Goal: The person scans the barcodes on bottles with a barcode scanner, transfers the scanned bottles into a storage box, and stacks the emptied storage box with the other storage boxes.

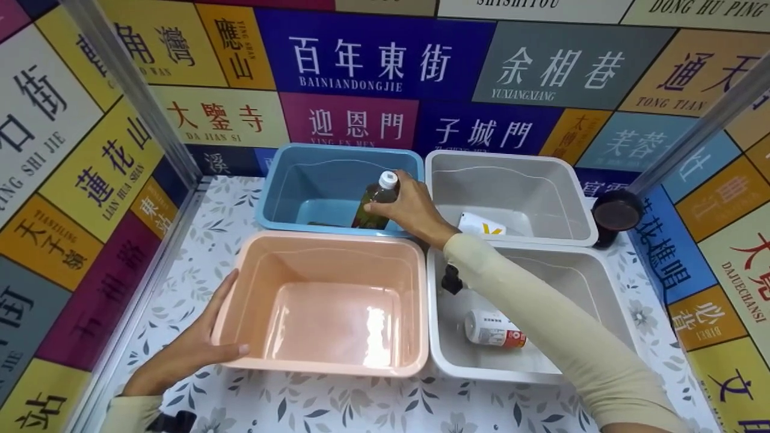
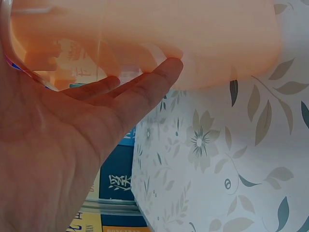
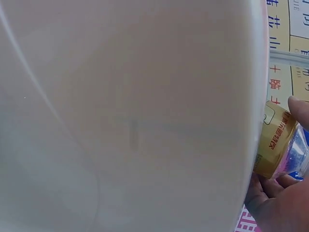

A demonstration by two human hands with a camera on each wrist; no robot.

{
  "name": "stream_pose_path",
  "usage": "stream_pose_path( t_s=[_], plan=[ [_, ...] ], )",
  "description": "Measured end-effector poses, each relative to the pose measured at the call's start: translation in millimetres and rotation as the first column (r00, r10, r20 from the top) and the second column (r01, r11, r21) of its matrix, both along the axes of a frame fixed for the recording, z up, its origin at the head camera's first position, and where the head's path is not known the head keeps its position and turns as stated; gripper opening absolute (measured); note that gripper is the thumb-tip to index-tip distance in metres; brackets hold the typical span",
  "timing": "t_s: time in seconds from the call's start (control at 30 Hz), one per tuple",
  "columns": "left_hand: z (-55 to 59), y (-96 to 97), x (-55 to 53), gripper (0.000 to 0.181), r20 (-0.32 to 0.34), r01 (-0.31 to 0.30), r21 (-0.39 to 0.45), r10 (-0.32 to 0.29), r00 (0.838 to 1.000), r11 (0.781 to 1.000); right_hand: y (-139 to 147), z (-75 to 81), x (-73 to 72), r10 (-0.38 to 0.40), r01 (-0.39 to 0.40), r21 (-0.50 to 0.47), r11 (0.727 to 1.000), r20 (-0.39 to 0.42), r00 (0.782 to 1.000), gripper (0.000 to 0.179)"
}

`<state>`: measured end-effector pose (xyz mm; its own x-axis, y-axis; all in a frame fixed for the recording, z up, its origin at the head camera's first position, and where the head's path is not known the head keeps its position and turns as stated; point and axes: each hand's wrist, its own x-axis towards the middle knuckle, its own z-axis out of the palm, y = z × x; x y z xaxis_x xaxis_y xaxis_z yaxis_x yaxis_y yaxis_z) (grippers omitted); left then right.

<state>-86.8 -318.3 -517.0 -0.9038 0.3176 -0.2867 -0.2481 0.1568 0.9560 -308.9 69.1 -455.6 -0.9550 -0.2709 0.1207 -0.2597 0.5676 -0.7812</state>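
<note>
My right hand grips a drink bottle with a white cap, below the cap, inside the blue bin. In the right wrist view thumb and fingers are on either side of the bottle, whose yellow label shows; a pale bin wall fills most of that view. My left hand rests on the left side of the peach bin, its thumb near the front rim. From the left wrist view, the straight fingers lie along the bin's outer wall.
A light grey bin at the back right holds a white package with a yellow mark. In the front right bin lies a white bottle, partly behind my right forearm. A dark round object stands at the right; printed panels surround the table.
</note>
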Motion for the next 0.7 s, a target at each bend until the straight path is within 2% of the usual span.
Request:
stream_pose_path(
  t_s=[0.23, 0.43, 0.53, 0.7],
  plan=[
    [0.6, -0.3, 0.0, 0.112, 0.001, -0.007, -0.016, 0.007, 1.0, 1.0, -1.3, -1.7, -0.7, 0.032, -0.032, -0.006, 0.999, -0.022, 0.999, 0.074],
    [0.8, -1.7, 1.2, 0.114, -0.051, 0.01, -0.037, -0.011, 0.999, 0.999, -3.3, -3.4, -0.6, 0.055, -0.055, -0.023, 0.998, -0.019, 0.998, 0.063],
    [0.2, -1.9, 0.6, 0.114, -0.049, 0.008, -0.047, -0.01, 0.999, 0.999, -4.9, -3.2, -0.6, 0.064, -0.064, -0.015, 0.998, -0.028, 0.998, 0.063],
    [-0.3, -1.9, -0.1, 0.113, -0.048, 0.011, -0.054, -0.014, 0.999, 0.998, -6.8, -3.2, -2.7, 0.12, -0.122, -0.026, 0.992, -0.04, 0.992, 0.06]
  ],
)
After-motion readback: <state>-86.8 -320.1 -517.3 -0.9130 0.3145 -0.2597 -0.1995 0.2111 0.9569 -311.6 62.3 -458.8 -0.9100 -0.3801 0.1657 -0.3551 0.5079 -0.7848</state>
